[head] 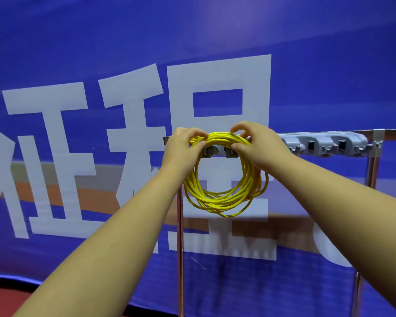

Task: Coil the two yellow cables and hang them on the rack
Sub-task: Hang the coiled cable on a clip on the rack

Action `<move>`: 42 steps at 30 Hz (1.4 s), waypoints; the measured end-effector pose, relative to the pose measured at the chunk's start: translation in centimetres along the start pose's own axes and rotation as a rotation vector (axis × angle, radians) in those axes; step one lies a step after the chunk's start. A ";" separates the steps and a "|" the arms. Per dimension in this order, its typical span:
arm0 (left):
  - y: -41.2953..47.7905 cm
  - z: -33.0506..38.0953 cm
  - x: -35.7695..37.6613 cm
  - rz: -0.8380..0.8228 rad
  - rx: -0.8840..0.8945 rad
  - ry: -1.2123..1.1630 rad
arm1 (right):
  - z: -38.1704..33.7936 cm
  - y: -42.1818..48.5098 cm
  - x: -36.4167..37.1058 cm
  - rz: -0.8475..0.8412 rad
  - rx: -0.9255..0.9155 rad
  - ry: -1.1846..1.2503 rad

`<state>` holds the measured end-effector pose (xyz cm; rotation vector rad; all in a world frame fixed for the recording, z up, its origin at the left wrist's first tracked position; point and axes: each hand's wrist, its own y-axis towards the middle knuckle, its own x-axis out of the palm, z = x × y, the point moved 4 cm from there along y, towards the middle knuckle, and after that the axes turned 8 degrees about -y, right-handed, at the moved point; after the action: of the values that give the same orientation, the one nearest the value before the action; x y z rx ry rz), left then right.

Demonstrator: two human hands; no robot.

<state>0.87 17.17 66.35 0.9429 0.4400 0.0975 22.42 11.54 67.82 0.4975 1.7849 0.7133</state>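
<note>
My left hand (185, 145) and my right hand (258, 144) each pinch the top of the coiled yellow cable (224, 177), fingers curled around its strands. The coil hangs at the left end of the rack (329, 143), against its grey hooks (212, 151). Behind stands a blue banner (78, 65).

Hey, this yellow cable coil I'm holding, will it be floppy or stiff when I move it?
Probably floppy: the cable coil hangs in uneven, spreading loops below the left hand and right hand. Likely light, since they hold it only at the top.
</note>
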 end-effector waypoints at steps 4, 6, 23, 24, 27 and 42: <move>0.0 0.2 0.0 0.013 0.009 -0.032 | 0.7 0.1 -0.6 0.024 0.103 0.159; 0.2 0.1 0.0 0.024 -0.021 -0.060 | 1.1 0.3 -0.7 0.035 0.151 0.230; -0.4 -0.5 0.5 0.057 -0.012 -0.111 | 1.2 -2.1 0.9 0.258 0.001 -0.066; -0.5 -0.5 0.5 0.054 -0.007 -0.108 | 1.1 -2.4 1.0 0.250 -0.017 -0.086; -0.9 0.1 0.5 0.056 0.009 -0.077 | 0.9 -3.1 0.8 0.221 -0.060 -0.156; -2.1 0.3 -0.4 0.091 -0.134 -0.001 | -0.1 -4.7 -0.1 0.148 -0.050 -0.249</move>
<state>0.42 15.54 64.93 0.8308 0.3843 0.2068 22.41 8.04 64.73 0.6606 1.5059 0.7616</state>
